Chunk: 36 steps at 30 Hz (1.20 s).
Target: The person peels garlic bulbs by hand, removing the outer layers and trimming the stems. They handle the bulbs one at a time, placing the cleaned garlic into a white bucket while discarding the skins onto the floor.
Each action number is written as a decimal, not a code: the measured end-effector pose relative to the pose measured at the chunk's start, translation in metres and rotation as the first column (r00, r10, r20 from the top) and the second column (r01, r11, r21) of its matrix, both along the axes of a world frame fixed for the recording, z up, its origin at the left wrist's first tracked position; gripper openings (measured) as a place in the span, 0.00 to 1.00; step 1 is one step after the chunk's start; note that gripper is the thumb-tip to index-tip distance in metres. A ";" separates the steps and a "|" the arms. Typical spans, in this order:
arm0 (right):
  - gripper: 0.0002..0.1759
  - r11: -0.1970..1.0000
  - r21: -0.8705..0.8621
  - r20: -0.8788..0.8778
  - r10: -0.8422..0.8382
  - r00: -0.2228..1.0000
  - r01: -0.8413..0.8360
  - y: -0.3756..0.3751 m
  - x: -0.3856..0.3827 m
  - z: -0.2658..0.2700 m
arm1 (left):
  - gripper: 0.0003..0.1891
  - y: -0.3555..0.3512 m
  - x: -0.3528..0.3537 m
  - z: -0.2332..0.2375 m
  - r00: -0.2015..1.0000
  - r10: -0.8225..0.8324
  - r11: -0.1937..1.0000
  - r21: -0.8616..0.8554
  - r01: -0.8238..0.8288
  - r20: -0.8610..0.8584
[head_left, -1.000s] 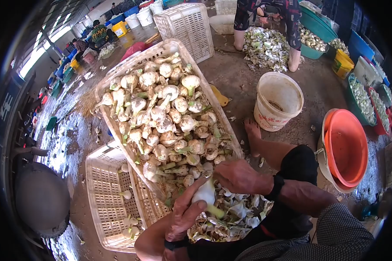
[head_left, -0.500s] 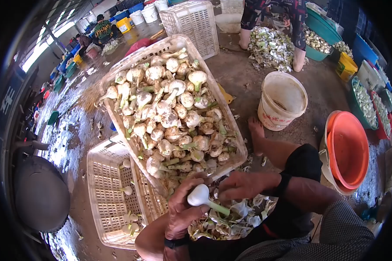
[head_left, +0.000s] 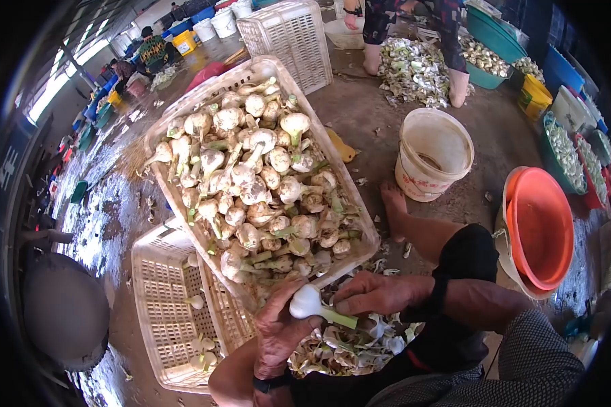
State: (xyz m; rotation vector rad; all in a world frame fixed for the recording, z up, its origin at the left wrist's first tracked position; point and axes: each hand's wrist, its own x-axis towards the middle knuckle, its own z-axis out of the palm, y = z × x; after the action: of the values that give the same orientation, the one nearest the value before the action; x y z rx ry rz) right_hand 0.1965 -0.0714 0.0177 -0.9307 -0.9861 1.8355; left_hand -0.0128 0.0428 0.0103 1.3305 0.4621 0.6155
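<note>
My left hand (head_left: 278, 329) grips a peeled white garlic bulb (head_left: 306, 302) with a short green stalk pointing right. My right hand (head_left: 375, 293) hovers just right of the bulb, fingers half curled, touching or nearly touching the stalk. Both hands are at the near end of a tilted white plastic crate (head_left: 183, 218) heaped with unpeeled garlic bulbs (head_left: 258, 183). A pile of peelings (head_left: 349, 346) lies under my hands.
A second white crate (head_left: 157, 298) with a few peeled bulbs lies at the left. A white bucket (head_left: 433, 154) and an orange basin (head_left: 540, 227) stand at the right. My bare foot (head_left: 394, 203) rests on wet concrete. Other people work near crates and tubs at the back.
The bulb has been turned in my left hand so its clean white head shows and the stalk points right. My right hand has shifted slightly lower beside it.
</note>
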 end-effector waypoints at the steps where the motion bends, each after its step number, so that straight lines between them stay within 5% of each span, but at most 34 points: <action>1: 0.21 1.000 -0.001 -0.001 0.002 1.000 -0.002 0.000 -0.001 0.001 | 0.33 -0.001 0.000 0.001 1.000 0.008 0.999 -0.038 -0.009 -0.008; 6: 0.16 0.993 0.007 0.154 -0.116 0.981 0.116 0.001 -0.001 0.011 | 0.32 -0.003 0.002 0.007 1.000 -0.003 0.987 -0.161 0.006 0.019; 8: 0.15 0.991 0.020 0.165 -0.134 0.977 0.132 0.004 0.005 0.008 | 0.36 0.000 -0.003 0.005 0.989 -0.005 0.910 -0.409 0.066 0.149; 12: 0.14 0.952 0.034 0.274 -0.303 0.913 0.305 0.004 0.011 0.016 | 0.38 0.000 -0.007 0.003 0.985 -0.025 0.908 -0.408 0.095 0.173; 13: 0.14 0.928 0.271 0.431 -0.355 0.830 0.256 0.007 0.014 0.009 | 0.37 0.000 -0.008 0.005 0.984 -0.014 0.906 -0.413 0.087 0.177; 14: 0.14 0.927 0.274 0.432 -0.355 0.829 0.255 0.010 0.015 -0.001 | 0.37 0.000 -0.008 0.005 0.983 -0.003 0.905 -0.418 0.080 0.182; 16: 0.12 0.776 0.624 0.591 -0.548 0.592 0.096 0.012 0.013 -0.019 | 0.37 0.001 -0.007 -0.003 0.983 0.000 0.907 -0.413 0.077 0.182; 20: 0.12 0.799 0.597 0.710 -0.569 0.415 0.075 0.013 0.006 -0.031 | 0.37 -0.003 -0.001 0.011 0.991 0.048 0.874 -0.486 0.017 0.121; 22: 0.07 0.849 0.527 0.834 -0.510 0.211 -0.028 0.014 0.005 -0.038 | 0.36 -0.002 -0.005 0.018 0.970 0.114 0.907 -0.420 -0.013 0.215; 23: 0.07 0.848 0.530 0.832 -0.515 0.209 -0.021 0.013 0.005 -0.048 | 0.35 0.002 -0.008 0.020 0.937 0.168 0.932 -0.358 -0.050 0.307; 24: 0.09 0.824 0.519 0.846 -0.457 0.274 -0.229 0.009 0.005 -0.060 | 0.34 0.011 -0.012 0.019 0.897 0.133 0.892 -0.445 0.076 0.421; 25: 0.10 0.753 0.494 0.866 -0.382 0.323 -0.435 0.005 0.003 -0.068 | 0.34 0.016 -0.012 0.021 0.852 0.327 0.861 -0.500 -0.090 0.410; 26: 0.10 0.750 0.490 0.869 -0.377 0.322 -0.444 0.001 -0.004 -0.069 | 0.35 0.021 -0.013 0.023 0.766 0.514 0.792 -0.556 -0.251 0.386; 28: 0.07 0.853 0.277 0.855 -0.009 0.518 -0.442 -0.009 -0.021 -0.071 | 0.31 0.055 -0.037 0.028 0.659 0.457 0.867 -0.463 -0.182 0.597; 29: 0.07 0.852 0.278 0.854 -0.007 0.520 -0.444 -0.010 -0.022 -0.078 | 0.31 0.063 -0.050 0.037 0.626 0.424 0.890 -0.428 -0.155 0.655; 32: 0.06 0.794 0.520 0.727 -0.218 0.651 -0.315 -0.003 -0.019 -0.077 | 0.33 0.068 -0.067 0.045 0.530 0.489 0.870 -0.435 -0.234 0.693; 34: 0.06 0.912 0.339 0.921 -0.272 0.279 -0.232 0.013 -0.011 -0.059 | 0.36 0.066 -0.068 0.043 0.550 0.512 0.846 -0.496 -0.194 0.660; 35: 0.08 0.897 0.434 0.873 -0.395 0.286 -0.087 0.019 -0.006 -0.063 | 0.38 0.065 -0.062 0.044 0.614 0.329 0.919 -0.394 -0.032 0.717; 36: 0.10 0.853 0.518 0.814 -0.514 0.270 0.061 0.026 0.000 -0.069 | 0.38 0.062 -0.060 0.039 0.608 0.335 0.917 -0.398 -0.034 0.720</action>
State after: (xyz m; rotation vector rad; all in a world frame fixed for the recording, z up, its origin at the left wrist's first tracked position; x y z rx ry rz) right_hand 0.1967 -0.0456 -0.0515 -1.8471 -1.6354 0.5207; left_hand -0.0726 0.1048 0.0492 0.5617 -0.0300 1.1643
